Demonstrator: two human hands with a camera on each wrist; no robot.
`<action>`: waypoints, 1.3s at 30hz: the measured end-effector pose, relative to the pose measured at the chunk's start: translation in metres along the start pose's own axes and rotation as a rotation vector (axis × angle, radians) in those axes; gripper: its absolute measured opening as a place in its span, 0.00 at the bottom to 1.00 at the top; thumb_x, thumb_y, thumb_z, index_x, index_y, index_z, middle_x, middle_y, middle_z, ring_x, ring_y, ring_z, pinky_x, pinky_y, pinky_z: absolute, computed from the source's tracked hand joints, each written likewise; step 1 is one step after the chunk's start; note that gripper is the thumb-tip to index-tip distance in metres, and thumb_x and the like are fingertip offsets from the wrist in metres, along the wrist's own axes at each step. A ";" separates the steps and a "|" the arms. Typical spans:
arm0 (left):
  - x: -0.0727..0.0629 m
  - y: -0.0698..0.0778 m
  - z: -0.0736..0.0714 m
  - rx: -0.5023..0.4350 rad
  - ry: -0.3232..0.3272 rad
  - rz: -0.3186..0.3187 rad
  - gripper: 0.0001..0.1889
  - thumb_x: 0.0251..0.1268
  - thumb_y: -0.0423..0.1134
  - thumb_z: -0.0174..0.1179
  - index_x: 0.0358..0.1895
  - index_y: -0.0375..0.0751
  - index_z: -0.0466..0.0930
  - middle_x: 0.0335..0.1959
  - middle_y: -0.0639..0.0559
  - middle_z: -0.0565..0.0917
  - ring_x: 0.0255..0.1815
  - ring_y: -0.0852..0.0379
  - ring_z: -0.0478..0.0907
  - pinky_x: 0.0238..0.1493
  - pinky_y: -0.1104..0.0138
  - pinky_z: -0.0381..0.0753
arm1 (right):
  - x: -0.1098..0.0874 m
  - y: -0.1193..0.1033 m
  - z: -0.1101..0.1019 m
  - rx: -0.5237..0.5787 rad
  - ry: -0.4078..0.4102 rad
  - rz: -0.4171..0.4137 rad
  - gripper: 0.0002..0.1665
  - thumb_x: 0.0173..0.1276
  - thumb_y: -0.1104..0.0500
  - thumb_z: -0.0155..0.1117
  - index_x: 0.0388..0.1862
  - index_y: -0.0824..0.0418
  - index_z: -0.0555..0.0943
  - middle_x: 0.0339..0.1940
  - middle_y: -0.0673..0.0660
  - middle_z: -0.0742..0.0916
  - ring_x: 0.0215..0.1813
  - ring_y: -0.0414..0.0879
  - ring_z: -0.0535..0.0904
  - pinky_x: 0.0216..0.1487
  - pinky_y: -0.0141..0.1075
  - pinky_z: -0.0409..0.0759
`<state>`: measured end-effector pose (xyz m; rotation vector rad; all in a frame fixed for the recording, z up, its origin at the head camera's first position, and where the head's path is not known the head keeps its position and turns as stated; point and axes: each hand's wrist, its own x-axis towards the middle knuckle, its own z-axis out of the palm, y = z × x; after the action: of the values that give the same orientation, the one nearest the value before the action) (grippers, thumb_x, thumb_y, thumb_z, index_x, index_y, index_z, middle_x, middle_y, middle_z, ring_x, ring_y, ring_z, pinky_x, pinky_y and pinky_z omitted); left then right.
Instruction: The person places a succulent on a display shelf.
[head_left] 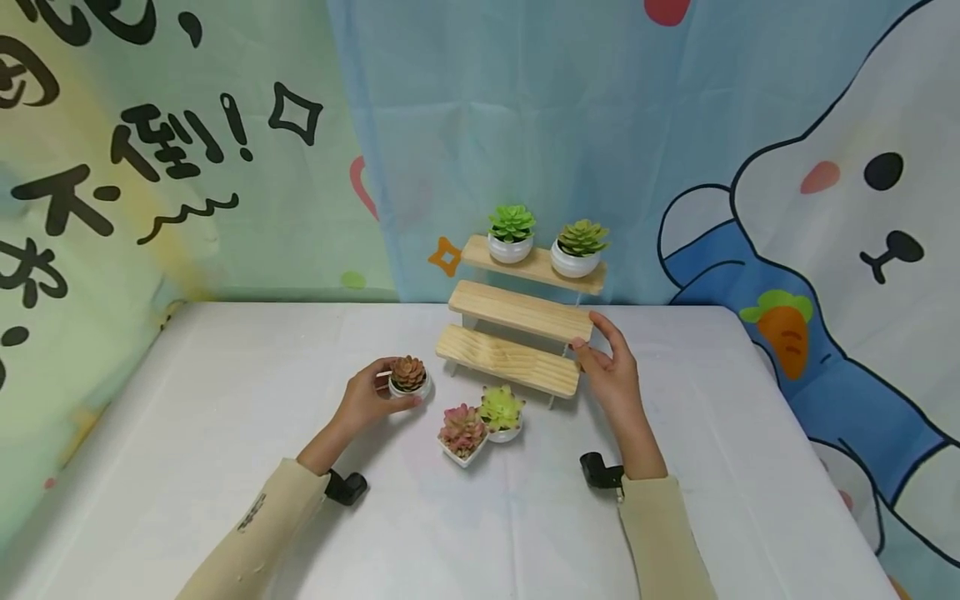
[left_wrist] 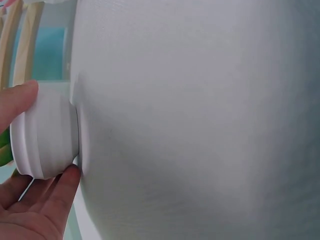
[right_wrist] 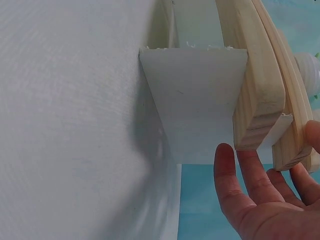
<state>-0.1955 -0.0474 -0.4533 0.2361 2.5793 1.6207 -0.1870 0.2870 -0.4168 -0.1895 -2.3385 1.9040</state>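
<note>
My left hand (head_left: 375, 392) grips a round white pot with a reddish-brown succulent (head_left: 408, 373), thumb on one side and fingers on the other. In the left wrist view the white pot (left_wrist: 47, 132) is close to the tablecloth; whether it touches is hard to tell. My right hand (head_left: 611, 367) holds the right end of the middle board of a three-tier wooden stand (head_left: 517, 310). Seen from the right wrist, the thumb (right_wrist: 313, 134) lies on one face of that board and fingers reach the other side. Two potted succulents, bright green (head_left: 512, 233) and olive green (head_left: 579, 247), stand on the top board.
In front of the stand, a pink succulent (head_left: 462, 432) in a square white pot and a yellow-green succulent (head_left: 501, 410) in a white pot stand side by side on the white tablecloth (head_left: 225, 400). A printed curtain (head_left: 525, 108) hangs behind the table.
</note>
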 end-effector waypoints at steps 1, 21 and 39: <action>0.000 0.000 0.000 0.001 0.000 0.001 0.34 0.52 0.30 0.73 0.63 0.24 0.69 0.61 0.29 0.74 0.60 0.34 0.75 0.59 0.50 0.77 | -0.001 0.000 0.000 -0.004 0.001 -0.001 0.35 0.77 0.53 0.54 0.79 0.51 0.56 0.79 0.50 0.59 0.66 0.54 0.73 0.61 0.41 0.73; 0.008 0.023 0.000 -0.030 0.070 0.063 0.33 0.50 0.31 0.74 0.61 0.26 0.72 0.58 0.31 0.76 0.55 0.37 0.79 0.55 0.55 0.81 | -0.001 0.001 -0.001 -0.001 0.001 -0.007 0.35 0.76 0.52 0.54 0.79 0.53 0.56 0.78 0.51 0.61 0.50 0.29 0.75 0.57 0.36 0.74; 0.026 0.063 0.003 -0.030 0.024 0.177 0.33 0.51 0.31 0.74 0.62 0.28 0.71 0.57 0.33 0.77 0.54 0.36 0.79 0.55 0.52 0.80 | 0.001 -0.001 0.002 -0.004 0.017 0.013 0.35 0.76 0.53 0.55 0.78 0.53 0.57 0.78 0.50 0.61 0.52 0.35 0.77 0.55 0.32 0.74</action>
<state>-0.2156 -0.0129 -0.3981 0.4576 2.6160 1.7269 -0.1888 0.2853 -0.4162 -0.2211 -2.3363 1.8963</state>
